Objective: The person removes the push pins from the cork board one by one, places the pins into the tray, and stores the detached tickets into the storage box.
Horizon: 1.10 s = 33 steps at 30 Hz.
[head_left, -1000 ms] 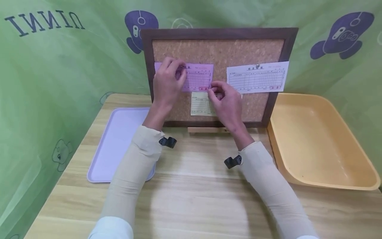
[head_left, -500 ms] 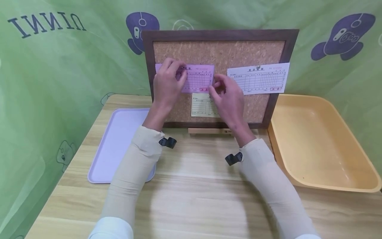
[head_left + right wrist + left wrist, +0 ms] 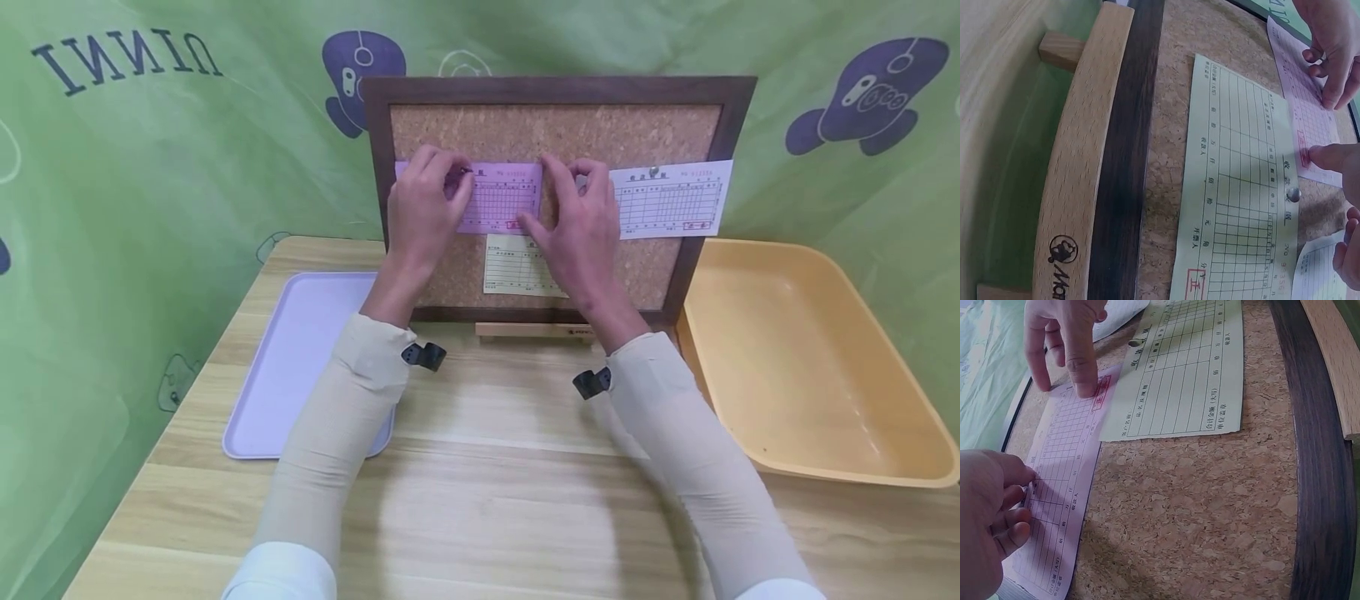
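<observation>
From here I'm seeing the pink slip (image 3: 498, 198) lying against the corkboard (image 3: 555, 131), just above the yellow slip (image 3: 517, 267). The left hand (image 3: 422, 204) is pinching what looks like a pin (image 3: 1030, 486) at the pink slip's upper edge; the right hand (image 3: 582, 223) is resting fingers, spread and gripping nothing, at its right end. If the pin is entering shallowly, I'm expecting dropping; if the right fingers are dragging, skewing.
</observation>
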### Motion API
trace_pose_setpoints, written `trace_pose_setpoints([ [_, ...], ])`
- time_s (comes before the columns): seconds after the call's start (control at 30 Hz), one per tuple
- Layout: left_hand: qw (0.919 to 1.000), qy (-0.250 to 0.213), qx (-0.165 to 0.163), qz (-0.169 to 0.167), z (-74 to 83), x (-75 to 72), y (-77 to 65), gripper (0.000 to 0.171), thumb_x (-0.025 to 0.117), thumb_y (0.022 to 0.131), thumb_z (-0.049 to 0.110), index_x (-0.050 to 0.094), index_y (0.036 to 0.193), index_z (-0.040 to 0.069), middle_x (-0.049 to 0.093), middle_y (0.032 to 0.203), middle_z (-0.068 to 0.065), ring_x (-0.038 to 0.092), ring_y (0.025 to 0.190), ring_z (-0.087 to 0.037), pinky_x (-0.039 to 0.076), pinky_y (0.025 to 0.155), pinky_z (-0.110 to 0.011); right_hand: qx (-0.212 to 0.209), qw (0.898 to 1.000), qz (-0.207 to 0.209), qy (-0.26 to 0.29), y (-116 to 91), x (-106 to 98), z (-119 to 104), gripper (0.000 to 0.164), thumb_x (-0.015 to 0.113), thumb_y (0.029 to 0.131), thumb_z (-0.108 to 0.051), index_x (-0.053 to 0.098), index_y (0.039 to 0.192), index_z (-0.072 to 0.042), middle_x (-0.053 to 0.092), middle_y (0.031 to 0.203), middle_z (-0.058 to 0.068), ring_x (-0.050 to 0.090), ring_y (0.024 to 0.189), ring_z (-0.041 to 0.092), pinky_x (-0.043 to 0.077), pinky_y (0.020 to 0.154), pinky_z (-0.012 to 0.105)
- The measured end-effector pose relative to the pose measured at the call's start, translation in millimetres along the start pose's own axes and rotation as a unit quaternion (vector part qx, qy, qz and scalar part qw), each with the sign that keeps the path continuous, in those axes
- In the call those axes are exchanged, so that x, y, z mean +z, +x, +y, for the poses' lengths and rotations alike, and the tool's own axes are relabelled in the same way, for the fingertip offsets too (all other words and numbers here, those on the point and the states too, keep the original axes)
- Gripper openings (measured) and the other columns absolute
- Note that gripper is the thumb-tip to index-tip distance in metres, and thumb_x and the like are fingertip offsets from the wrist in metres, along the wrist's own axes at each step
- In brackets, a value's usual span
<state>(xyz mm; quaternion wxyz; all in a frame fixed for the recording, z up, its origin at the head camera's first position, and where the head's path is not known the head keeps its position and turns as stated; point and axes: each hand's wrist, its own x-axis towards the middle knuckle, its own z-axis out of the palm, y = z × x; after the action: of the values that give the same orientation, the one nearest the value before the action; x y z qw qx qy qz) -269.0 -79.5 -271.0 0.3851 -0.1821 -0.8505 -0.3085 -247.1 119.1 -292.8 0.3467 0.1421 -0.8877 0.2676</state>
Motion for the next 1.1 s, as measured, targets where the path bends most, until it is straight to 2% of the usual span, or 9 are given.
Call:
trace_pose_setpoints([
  [0.17,0.9997,0.009,-0.018,-0.011,2.4,-0.8,1.1,0.016,0.069,0.097,0.013,0.074,0.106,0.000,0.068,0.101,-0.012,0.067,0.093,-0.023,0.054,0.085,-0.029,-0.010,1.000,-0.009,-0.008,-0.6,0.7,2.3,0.071,0.081,0.090,-0.034,0.051,0.152,-0.015,0.045,0.132,0.018,0.045,0.112,0.033,0.036,0.094,0.041],
  [0.3,0.9993,0.003,-0.031,-0.020,3.6,-1.6,1.8,0.016,0.069,0.098,0.013,0.074,0.106,0.000,0.067,0.101,-0.012,0.067,0.093,-0.023,0.054,0.086,-0.027,-0.020,1.000,-0.001,-0.007,-1.2,1.7,3.0,0.070,0.080,0.091,-0.033,0.052,0.151,-0.013,0.047,0.132,0.018,0.045,0.112,0.034,0.036,0.093,0.041],
  [0.5,0.9993,0.003,-0.032,-0.019,3.2,-1.5,2.4,0.015,0.069,0.098,0.013,0.074,0.105,0.001,0.068,0.100,-0.011,0.067,0.091,-0.023,0.054,0.084,-0.028,-0.027,1.000,0.010,0.001,-2.3,2.6,4.5,0.065,0.080,0.091,-0.032,0.055,0.149,-0.013,0.051,0.131,0.016,0.046,0.108,0.034,0.036,0.091,0.041],
  [0.63,0.9993,0.002,-0.031,-0.020,2.8,-1.8,2.8,0.015,0.070,0.097,0.012,0.075,0.105,0.000,0.068,0.100,-0.011,0.066,0.091,-0.023,0.054,0.084,-0.028,-0.033,0.999,0.017,0.005,-2.8,3.4,5.0,0.058,0.078,0.093,-0.031,0.060,0.145,-0.013,0.054,0.127,0.015,0.046,0.104,0.034,0.036,0.089,0.041],
  [0.83,0.9989,0.001,-0.035,-0.032,3.7,-3.4,3.1,0.016,0.070,0.098,0.012,0.074,0.106,0.000,0.067,0.101,-0.012,0.066,0.091,-0.024,0.053,0.084,-0.029,-0.043,0.998,0.028,0.033,-3.5,5.1,3.7,0.040,0.075,0.096,-0.027,0.069,0.130,-0.009,0.062,0.116,0.011,0.052,0.098,0.028,0.039,0.086,0.040],
  [0.93,0.9988,0.003,-0.035,-0.033,4.3,-3.8,3.3,0.016,0.070,0.098,0.012,0.074,0.106,-0.001,0.067,0.101,-0.012,0.066,0.092,-0.025,0.053,0.085,-0.029,-0.034,0.998,0.018,0.053,-3.5,4.5,1.7,0.040,0.073,0.097,-0.026,0.066,0.132,-0.006,0.066,0.109,0.010,0.057,0.093,0.022,0.044,0.082,0.035],
  [1.1,0.9988,0.004,-0.037,-0.032,5.1,-4.2,4.4,0.016,0.069,0.098,0.012,0.075,0.106,0.000,0.068,0.102,-0.012,0.067,0.093,-0.025,0.053,0.086,-0.028,0.008,0.996,0.006,0.092,-1.4,0.8,-2.9,0.043,0.073,0.097,-0.019,0.062,0.135,-0.003,0.069,0.101,0.010,0.059,0.082,0.016,0.048,0.071,0.027],
])
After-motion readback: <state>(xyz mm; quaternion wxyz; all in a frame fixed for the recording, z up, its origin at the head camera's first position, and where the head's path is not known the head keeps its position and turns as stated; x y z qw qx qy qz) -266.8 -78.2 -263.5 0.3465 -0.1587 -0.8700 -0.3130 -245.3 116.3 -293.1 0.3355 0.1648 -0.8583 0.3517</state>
